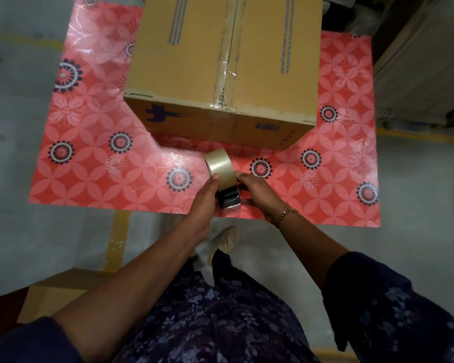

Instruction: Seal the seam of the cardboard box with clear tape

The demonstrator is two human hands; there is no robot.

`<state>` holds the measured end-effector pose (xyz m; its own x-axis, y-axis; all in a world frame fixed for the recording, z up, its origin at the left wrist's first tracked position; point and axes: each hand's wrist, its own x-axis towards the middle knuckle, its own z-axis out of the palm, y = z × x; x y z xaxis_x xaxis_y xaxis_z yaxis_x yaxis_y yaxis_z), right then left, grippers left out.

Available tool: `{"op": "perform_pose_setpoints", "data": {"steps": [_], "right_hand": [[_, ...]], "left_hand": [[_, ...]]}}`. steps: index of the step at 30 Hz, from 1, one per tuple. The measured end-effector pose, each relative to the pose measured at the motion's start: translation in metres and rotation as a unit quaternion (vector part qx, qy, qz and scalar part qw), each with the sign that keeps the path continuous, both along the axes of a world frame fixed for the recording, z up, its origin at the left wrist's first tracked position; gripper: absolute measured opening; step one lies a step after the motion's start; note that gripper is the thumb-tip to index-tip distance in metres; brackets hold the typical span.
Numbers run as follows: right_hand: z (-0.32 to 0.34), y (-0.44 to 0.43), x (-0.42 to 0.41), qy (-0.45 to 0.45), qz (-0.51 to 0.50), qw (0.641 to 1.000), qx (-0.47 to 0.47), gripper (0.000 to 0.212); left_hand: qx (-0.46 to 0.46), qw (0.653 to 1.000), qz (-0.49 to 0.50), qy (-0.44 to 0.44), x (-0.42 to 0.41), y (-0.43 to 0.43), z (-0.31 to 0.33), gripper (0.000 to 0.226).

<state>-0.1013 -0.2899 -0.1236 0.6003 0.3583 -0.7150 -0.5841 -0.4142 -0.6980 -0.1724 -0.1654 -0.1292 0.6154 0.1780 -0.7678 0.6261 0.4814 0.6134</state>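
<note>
Cardboard box [194, 58] sits just beyond your tape dispenser [224, 179], seam [230, 56] running straight away from it, left hand [207, 192] and right hand [254, 189] both clamped on the dispenser, equally near.

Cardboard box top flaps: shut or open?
Shut. Both top flaps of the cardboard box lie flat, meeting at the centre seam, where clear tape already runs over it.

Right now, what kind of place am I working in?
Probably a warehouse or packing area. A cardboard box sits on a table with a red floral cover, the grey concrete floor carries yellow painted lines, and both hands, left hand and right hand, hold a tape dispenser.
</note>
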Motion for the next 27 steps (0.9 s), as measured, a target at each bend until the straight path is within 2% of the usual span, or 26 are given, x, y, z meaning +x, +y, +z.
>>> {"op": "perform_pose_setpoints", "data": {"steps": [3, 6, 13, 22, 27], "right_hand": [[0.005, -0.022, -0.008, -0.021, -0.014, 1.000, 0.001, 0.026], [0.013, -0.050, -0.013, -0.005, -0.092, 0.996, 0.008, 0.027], [0.021, -0.129, -0.014, -0.038, -0.212, 0.976, -0.012, 0.026], [0.043, -0.189, 0.035, -0.047, -0.279, 0.959, -0.016, 0.026], [0.042, -0.203, 0.082, -0.059, -0.300, 0.952, -0.017, 0.029]], "left_hand": [[0.013, 0.999, -0.052, -0.002, 0.001, -0.014, 0.000, 0.039], [0.003, 0.996, -0.093, -0.006, 0.007, -0.038, 0.006, 0.042], [-0.023, 0.984, -0.178, -0.003, 0.042, -0.110, 0.020, 0.035], [-0.012, 0.957, -0.283, -0.054, 0.112, -0.171, 0.035, 0.027], [0.044, 0.953, -0.292, -0.068, 0.161, -0.189, 0.039, 0.046]]}}
